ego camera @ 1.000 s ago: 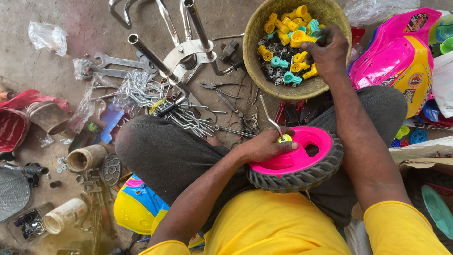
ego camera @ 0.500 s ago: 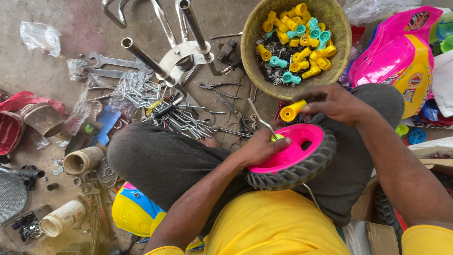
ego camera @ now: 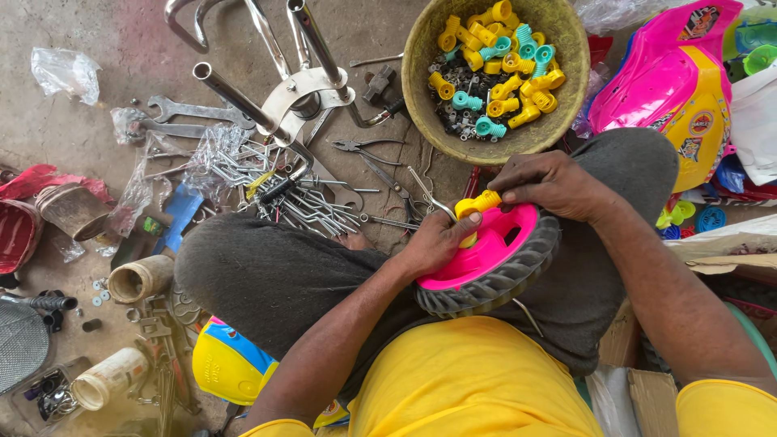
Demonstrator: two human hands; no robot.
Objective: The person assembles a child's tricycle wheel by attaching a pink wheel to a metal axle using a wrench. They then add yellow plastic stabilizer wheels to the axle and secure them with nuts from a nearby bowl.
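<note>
A small toy wheel (ego camera: 494, 263), pink hub inside a grey rubber tyre, rests on my lap. My left hand (ego camera: 433, 240) grips its hub at the near edge, with a thin metal rod sticking out past the fingers. My right hand (ego camera: 550, 184) holds a yellow plastic bush (ego camera: 477, 204) just above the wheel's centre. Beyond the wheel sits a round olive bowl (ego camera: 566, 48) filled with several yellow and teal plastic bushes (ego camera: 494, 73) and dark small parts.
Chrome tube handlebars (ego camera: 283, 73), spanners (ego camera: 190, 113), pliers (ego camera: 364, 147) and a heap of metal pins (ego camera: 275, 190) lie on the floor to the left. A pink and yellow toy body (ego camera: 664, 81) is at right. Tins and jars (ego camera: 113, 376) stand at lower left.
My right hand left the bowl with a yellow bush and brought it down to the wheel's centre. My left hand stayed on the wheel.
</note>
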